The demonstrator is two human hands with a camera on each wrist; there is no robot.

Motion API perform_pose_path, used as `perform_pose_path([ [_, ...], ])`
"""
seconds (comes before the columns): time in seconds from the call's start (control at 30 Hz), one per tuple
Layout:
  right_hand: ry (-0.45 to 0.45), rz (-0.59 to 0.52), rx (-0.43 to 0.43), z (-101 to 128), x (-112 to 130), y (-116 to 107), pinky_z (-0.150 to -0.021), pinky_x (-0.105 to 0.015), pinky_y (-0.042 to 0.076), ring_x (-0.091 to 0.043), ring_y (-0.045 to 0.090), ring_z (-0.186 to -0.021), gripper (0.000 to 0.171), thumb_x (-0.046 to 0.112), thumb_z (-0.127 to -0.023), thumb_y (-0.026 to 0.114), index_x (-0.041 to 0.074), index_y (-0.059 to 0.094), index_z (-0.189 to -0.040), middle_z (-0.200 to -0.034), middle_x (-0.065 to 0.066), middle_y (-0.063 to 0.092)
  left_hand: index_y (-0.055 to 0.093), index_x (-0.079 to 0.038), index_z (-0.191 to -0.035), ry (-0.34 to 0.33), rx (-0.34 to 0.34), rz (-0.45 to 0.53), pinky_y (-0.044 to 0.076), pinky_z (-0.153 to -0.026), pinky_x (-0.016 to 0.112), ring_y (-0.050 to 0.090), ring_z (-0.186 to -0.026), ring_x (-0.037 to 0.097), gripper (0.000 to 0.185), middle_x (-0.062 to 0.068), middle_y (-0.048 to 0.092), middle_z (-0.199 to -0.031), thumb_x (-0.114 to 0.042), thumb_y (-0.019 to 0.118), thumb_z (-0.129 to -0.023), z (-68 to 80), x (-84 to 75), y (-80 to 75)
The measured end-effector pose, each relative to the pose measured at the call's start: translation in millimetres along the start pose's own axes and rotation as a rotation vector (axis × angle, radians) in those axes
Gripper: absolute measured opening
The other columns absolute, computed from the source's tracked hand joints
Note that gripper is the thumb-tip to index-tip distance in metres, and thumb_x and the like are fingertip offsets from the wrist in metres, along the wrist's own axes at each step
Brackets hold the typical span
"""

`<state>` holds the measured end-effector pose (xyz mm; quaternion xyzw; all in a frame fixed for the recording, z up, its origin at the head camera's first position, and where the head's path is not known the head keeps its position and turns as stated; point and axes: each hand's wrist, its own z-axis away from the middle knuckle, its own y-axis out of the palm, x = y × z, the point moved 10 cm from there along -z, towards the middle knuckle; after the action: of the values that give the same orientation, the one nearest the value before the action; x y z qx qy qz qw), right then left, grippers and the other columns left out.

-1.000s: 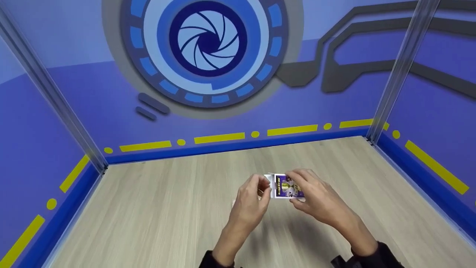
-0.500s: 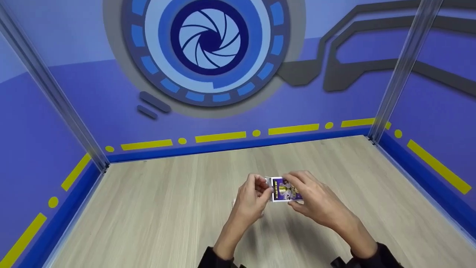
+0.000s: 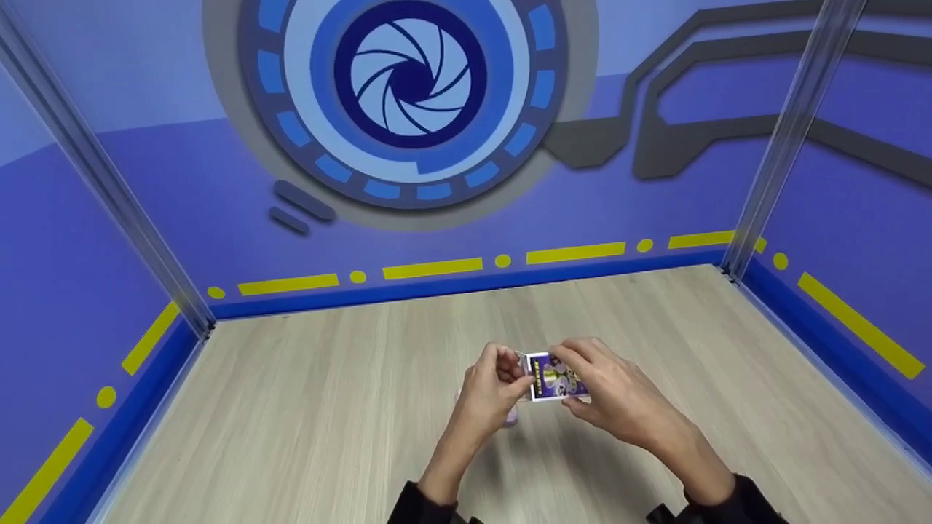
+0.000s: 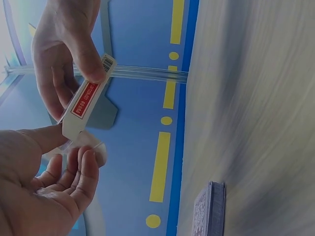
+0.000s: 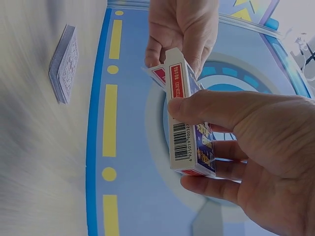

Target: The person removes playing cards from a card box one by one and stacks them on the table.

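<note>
A stack of playing cards (image 5: 64,66) lies flat on the wooden tabletop (image 3: 306,407), squared up, its patterned back facing upward; in the head view it is almost wholly hidden behind the left hand (image 3: 489,397), with only a pale edge showing below the fingers. The tabletop is light, straight-grained wood-effect laminate, closed in by blue and violet wall panels (image 3: 145,182) printed with yellow dashes and dots and a large round shutter emblem; ribbed clear corner posts (image 3: 783,138) stand where the panels meet. Above the table, clear of it, both hands hold a small card box (image 3: 553,377), a thin cardboard carton with a glossy violet and yellow printed face, white narrow sides, a barcode and a red label strip. The right hand (image 3: 619,400) comes in from the lower right, wrist angled toward the centre, thumb along one narrow side and fingers curled under the other, so it clamps the box's body. The left hand rises from below, its fingers bent, and thumb and fingertips pinch the box's open end flap (image 5: 158,73), which juts from the left end of the carton. Dark sleeves (image 3: 429,509) cover both forearms at the lower edge.
</note>
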<state>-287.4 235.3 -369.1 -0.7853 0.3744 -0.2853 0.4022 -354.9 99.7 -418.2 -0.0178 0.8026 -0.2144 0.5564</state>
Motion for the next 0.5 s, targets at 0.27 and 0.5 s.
perform_pose_path([
  [0.27, 0.0, 0.015, 0.006, 0.7, -0.8, 2.4, -0.082, -0.042, 0.058, -0.023, 0.061, -0.112, 0.07, 0.013, -0.074, 0.093, 0.009, 0.06, -0.136, -0.126, -0.008, 0.061, 0.053, -0.007, -0.105, -0.078, 0.051, 0.1, 0.053, -0.066, 0.023, 0.059, -0.078, 0.009, 0.023, 0.0, 0.062, -0.089, -0.001, 0.073, -0.094, 1.0, 7.4, 2.6],
  [0.5, 0.012, 0.025, 0.001, 0.4, -4.9, 2.1, -0.083, -0.042, 0.058, -0.024, 0.062, -0.11, 0.07, 0.014, -0.074, 0.093, 0.009, 0.061, -0.136, -0.126, -0.01, 0.062, 0.056, -0.006, -0.106, -0.075, 0.043, 0.104, 0.051, -0.069, 0.023, 0.059, -0.082, 0.012, 0.02, 0.002, 0.062, -0.092, -0.001, 0.072, -0.094, -0.4, 7.5, -3.8],
])
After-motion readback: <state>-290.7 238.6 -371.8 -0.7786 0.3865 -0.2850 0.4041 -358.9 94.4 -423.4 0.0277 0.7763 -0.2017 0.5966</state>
